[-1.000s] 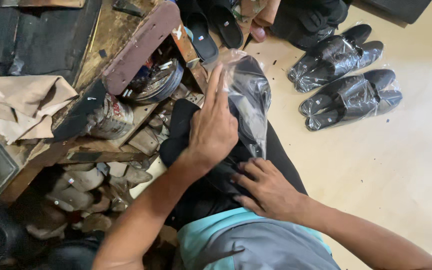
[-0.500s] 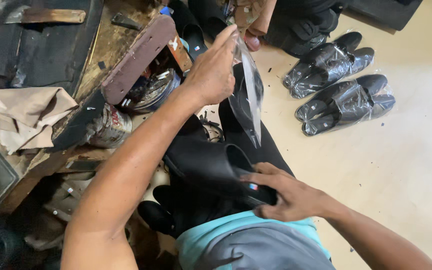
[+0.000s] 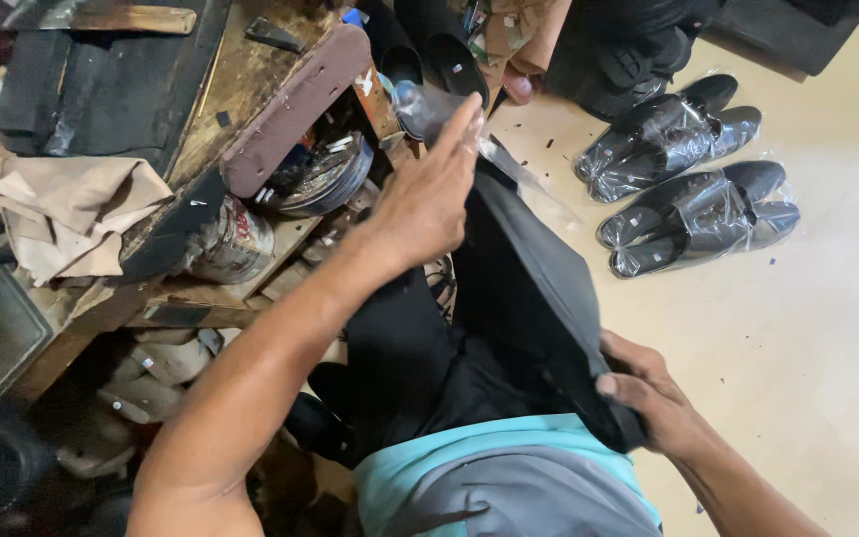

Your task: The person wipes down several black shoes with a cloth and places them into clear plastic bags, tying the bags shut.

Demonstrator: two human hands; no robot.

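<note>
Since a moment ago the left hand [image 3: 428, 199] has lifted higher and reached further away, its fingers now stretched nearly straight and pressed flat against the top of the clear plastic bag [image 3: 509, 169]. Whether the thumb pinches the film from behind I cannot tell. Meanwhile the right hand [image 3: 648, 398] has slid down to the near end of the black shoe [image 3: 539, 298], and its fingers are curled tight around that dark edge, the thumb on top.

That shoe now stands steeply, running from the right hand's grip near the person's lap up toward the left hand, with the bag's film trailing off its far end. It sits above the person's dark trousers [image 3: 400, 358] and the teal hem of the shirt [image 3: 469, 457].

On the pale floor to the right, well apart from the hands, lie two bagged pairs of black shoes [image 3: 688, 169], side by side, already wrapped in shiny plastic. To the left is a cluttered wooden workbench [image 3: 241, 80] with a brown sole-shaped piece [image 3: 295, 104] leaning on it, a tin can [image 3: 236, 244] tipped on a lower shelf, and crumpled beige cloth [image 3: 72, 214] at the far left edge.
</note>
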